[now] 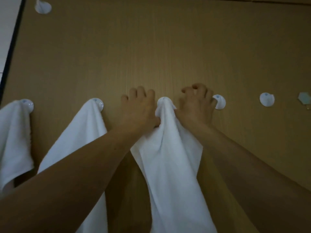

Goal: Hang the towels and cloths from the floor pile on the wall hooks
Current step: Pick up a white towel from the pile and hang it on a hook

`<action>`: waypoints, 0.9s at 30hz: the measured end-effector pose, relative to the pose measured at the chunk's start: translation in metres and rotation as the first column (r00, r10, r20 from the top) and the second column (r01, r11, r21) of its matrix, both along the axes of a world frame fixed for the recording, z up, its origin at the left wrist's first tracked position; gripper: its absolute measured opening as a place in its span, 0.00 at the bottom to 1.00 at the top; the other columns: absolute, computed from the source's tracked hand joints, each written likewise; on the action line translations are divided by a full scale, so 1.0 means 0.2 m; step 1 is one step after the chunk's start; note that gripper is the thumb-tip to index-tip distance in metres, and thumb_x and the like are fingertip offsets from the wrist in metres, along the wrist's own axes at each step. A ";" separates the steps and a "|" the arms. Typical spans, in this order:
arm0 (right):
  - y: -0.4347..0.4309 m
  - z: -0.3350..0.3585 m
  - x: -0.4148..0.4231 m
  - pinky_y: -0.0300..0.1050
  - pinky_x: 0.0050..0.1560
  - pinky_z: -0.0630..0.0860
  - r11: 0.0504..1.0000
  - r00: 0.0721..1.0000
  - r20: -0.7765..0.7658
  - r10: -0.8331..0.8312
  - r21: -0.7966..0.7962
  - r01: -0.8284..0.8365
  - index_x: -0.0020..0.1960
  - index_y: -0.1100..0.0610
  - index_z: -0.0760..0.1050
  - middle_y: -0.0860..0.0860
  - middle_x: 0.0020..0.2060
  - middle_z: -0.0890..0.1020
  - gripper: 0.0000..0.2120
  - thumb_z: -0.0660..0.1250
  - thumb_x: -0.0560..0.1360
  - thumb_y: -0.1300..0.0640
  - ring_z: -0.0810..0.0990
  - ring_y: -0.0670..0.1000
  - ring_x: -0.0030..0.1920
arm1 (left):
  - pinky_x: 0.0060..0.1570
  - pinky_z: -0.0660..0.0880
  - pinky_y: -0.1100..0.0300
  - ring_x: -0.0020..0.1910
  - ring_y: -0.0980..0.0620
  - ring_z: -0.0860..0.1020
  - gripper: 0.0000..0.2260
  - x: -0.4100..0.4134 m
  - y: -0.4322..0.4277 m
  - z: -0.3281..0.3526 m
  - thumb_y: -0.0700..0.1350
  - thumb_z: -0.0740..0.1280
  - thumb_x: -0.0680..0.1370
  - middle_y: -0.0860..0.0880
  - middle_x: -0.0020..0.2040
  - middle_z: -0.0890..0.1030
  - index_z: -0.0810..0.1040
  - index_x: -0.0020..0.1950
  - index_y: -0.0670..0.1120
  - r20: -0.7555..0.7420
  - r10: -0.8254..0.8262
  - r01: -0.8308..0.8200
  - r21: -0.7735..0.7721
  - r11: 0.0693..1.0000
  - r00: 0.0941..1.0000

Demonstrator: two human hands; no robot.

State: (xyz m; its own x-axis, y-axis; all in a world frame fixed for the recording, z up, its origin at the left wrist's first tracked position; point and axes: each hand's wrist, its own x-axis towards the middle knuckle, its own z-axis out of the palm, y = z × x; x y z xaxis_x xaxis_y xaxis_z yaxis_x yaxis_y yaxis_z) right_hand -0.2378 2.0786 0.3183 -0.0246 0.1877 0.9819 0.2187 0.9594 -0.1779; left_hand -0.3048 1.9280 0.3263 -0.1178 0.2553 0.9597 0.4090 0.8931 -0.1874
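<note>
**Head view, facing a brown wall point(168, 47).** We take the middle towel point(171, 157) as our reference. It is white and draped over a wall hook that its bunched top hides entirely. Its lower end is cut off by the bottom of the frame.

- **Left hand point(139, 110):** it lies just left of the towel's top, with the fingers spread upward against the wall and the thumb dug into a fold. Its grip is clamped on the middle towel.
- **Right hand point(195, 105):** it lies just right of the top, touching the cloth, with the fingers curled. The thumb is hidden behind the towel, so we cannot tell whether this grip holds the cloth.
- **Left of the middle towel:** the second towel point(75, 140) hangs from the second hook point(99, 104), and the left forearm crosses in front of it. Farther left, the third towel point(13, 140) hangs from the third hook point(27, 105) and is cropped by the frame's edge.
- **Right of the middle towel:** the near hook point(219, 102) is bare and partly covered by the right hand. The far hook point(266, 99), also bare, is well apart.
- **High above and to the left:** the upper hook point(42, 6).
- **Far right, at the frame's edge:** a pale green object point(305, 100) is too dim and cropped to identify.
</note>
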 end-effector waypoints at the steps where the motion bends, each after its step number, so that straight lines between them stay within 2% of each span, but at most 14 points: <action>1: -0.02 -0.02 0.00 0.51 0.57 0.64 0.995 0.999 -0.013 -0.030 0.099 0.032 0.59 0.51 0.75 0.53 0.61 0.72 0.15 0.66 0.75 0.47 0.69 0.56 0.60 | 0.49 0.65 0.51 0.52 0.45 0.70 0.21 0.01 0.01 -0.02 0.56 0.66 0.71 0.46 0.53 0.72 0.70 0.58 0.47 -0.138 0.048 -0.058 -0.070 0.996 0.989; 3: -0.03 -0.05 -0.03 0.47 0.52 0.65 0.973 0.994 0.098 -0.046 0.230 0.022 0.53 0.52 0.76 0.51 0.52 0.75 0.08 0.62 0.77 0.52 0.71 0.54 0.54 | 0.48 0.64 0.54 0.53 0.45 0.71 0.14 0.02 0.03 -0.05 0.47 0.61 0.77 0.44 0.55 0.74 0.73 0.60 0.44 -0.147 -0.008 -0.030 -0.253 0.967 0.989; 4: -0.03 -0.07 -0.04 0.45 0.50 0.66 0.971 0.984 0.179 -0.014 0.238 -0.029 0.50 0.53 0.76 0.51 0.48 0.76 0.08 0.60 0.78 0.52 0.73 0.53 0.52 | 0.45 0.63 0.59 0.51 0.47 0.73 0.11 0.02 0.03 -0.06 0.45 0.59 0.79 0.44 0.54 0.74 0.73 0.58 0.43 0.003 -0.107 0.105 -0.245 0.964 0.994; 6: -0.01 -0.11 -0.05 0.43 0.46 0.69 0.976 0.944 0.297 0.147 0.112 -0.188 0.51 0.56 0.75 0.51 0.46 0.75 0.09 0.59 0.79 0.53 0.74 0.50 0.47 | 0.35 0.61 0.66 0.40 0.54 0.72 0.10 0.02 0.02 -0.08 0.46 0.56 0.81 0.46 0.48 0.74 0.72 0.54 0.42 0.293 -0.283 0.323 -0.095 0.942 0.913; 8: 0.00 -0.18 -0.06 0.45 0.47 0.72 0.963 0.933 0.261 0.247 0.043 -0.267 0.56 0.59 0.74 0.53 0.49 0.73 0.12 0.57 0.81 0.53 0.73 0.50 0.47 | 0.29 0.62 0.67 0.33 0.58 0.67 0.13 0.04 0.02 -0.11 0.48 0.57 0.81 0.48 0.41 0.70 0.74 0.49 0.39 0.358 -0.427 0.434 0.065 0.899 0.830; 9: 0.00 -0.21 -0.07 0.47 0.48 0.73 0.960 0.937 0.231 0.262 0.042 -0.278 0.59 0.60 0.74 0.55 0.51 0.74 0.14 0.55 0.81 0.53 0.73 0.52 0.47 | 0.30 0.63 0.68 0.33 0.56 0.67 0.16 0.05 0.02 -0.12 0.48 0.58 0.80 0.47 0.40 0.70 0.75 0.45 0.37 0.358 -0.458 0.449 0.113 0.886 0.814; 11: -0.02 -0.26 -0.07 0.48 0.51 0.72 0.946 0.930 0.184 0.317 0.009 -0.324 0.62 0.60 0.73 0.56 0.53 0.74 0.18 0.54 0.82 0.49 0.73 0.54 0.51 | 0.47 0.69 0.61 0.45 0.51 0.71 0.21 0.08 0.04 -0.15 0.54 0.56 0.79 0.43 0.42 0.74 0.75 0.40 0.38 0.363 -0.466 0.445 0.145 0.884 0.807; 13: -0.04 -0.28 -0.05 0.50 0.54 0.73 0.923 0.907 0.172 0.386 -0.078 -0.378 0.62 0.58 0.73 0.55 0.53 0.75 0.19 0.56 0.81 0.45 0.73 0.54 0.53 | 0.56 0.67 0.57 0.52 0.51 0.70 0.20 0.11 0.05 -0.18 0.55 0.56 0.79 0.44 0.41 0.76 0.74 0.37 0.43 0.360 -0.462 0.438 0.150 0.886 0.811; 16: -0.06 -0.26 -0.03 0.50 0.49 0.75 0.885 0.865 0.211 0.456 -0.208 -0.416 0.53 0.55 0.75 0.53 0.48 0.77 0.17 0.58 0.78 0.43 0.76 0.53 0.48 | 0.29 0.66 0.71 0.30 0.56 0.70 0.19 0.13 0.07 -0.21 0.50 0.58 0.81 0.52 0.28 0.69 0.75 0.34 0.43 0.357 -0.645 0.570 0.303 0.764 0.675; 18: -0.08 -0.23 -0.02 0.45 0.40 0.74 0.804 0.781 0.235 0.579 -0.324 -0.498 0.47 0.55 0.75 0.52 0.42 0.80 0.15 0.58 0.78 0.44 0.79 0.51 0.41 | 0.25 0.64 0.69 0.27 0.58 0.68 0.16 0.15 0.07 -0.24 0.49 0.57 0.81 0.53 0.28 0.70 0.73 0.34 0.47 0.345 -0.715 0.592 0.403 0.698 0.608; 21: -0.12 -0.22 -0.01 0.37 0.31 0.67 0.493 0.562 0.104 0.820 -0.626 -0.604 0.37 0.55 0.72 0.50 0.33 0.77 0.15 0.60 0.80 0.50 0.76 0.46 0.32 | 0.32 0.65 0.63 0.35 0.56 0.73 0.12 0.17 0.10 -0.28 0.50 0.56 0.81 0.51 0.38 0.74 0.73 0.46 0.44 0.309 -0.795 0.583 0.550 0.598 0.522; 23: -0.13 -0.26 -0.02 0.37 0.29 0.67 0.329 0.491 -0.020 0.871 -0.717 -0.614 0.35 0.54 0.71 0.49 0.29 0.75 0.16 0.61 0.80 0.52 0.74 0.45 0.30 | 0.35 0.67 0.61 0.42 0.52 0.75 0.13 0.17 0.11 -0.31 0.51 0.57 0.81 0.49 0.44 0.75 0.73 0.53 0.42 0.267 -0.842 0.568 0.639 0.519 0.470; 25: -0.13 -0.31 -0.04 0.38 0.30 0.67 0.241 0.479 -0.169 0.861 -0.695 -0.677 0.34 0.56 0.71 0.50 0.29 0.74 0.17 0.62 0.80 0.53 0.74 0.47 0.29 | 0.35 0.69 0.62 0.42 0.52 0.77 0.14 0.17 0.12 -0.34 0.54 0.59 0.80 0.49 0.44 0.77 0.73 0.51 0.43 0.215 -0.902 0.569 0.715 0.407 0.374; 27: -0.11 -0.37 -0.05 0.40 0.34 0.72 0.293 0.490 -0.220 0.844 -0.576 -0.763 0.38 0.55 0.74 0.49 0.31 0.77 0.15 0.62 0.80 0.49 0.78 0.48 0.33 | 0.31 0.68 0.66 0.39 0.56 0.78 0.15 0.18 0.12 -0.35 0.57 0.61 0.79 0.51 0.42 0.78 0.73 0.49 0.46 0.188 -0.928 0.554 0.757 0.346 0.323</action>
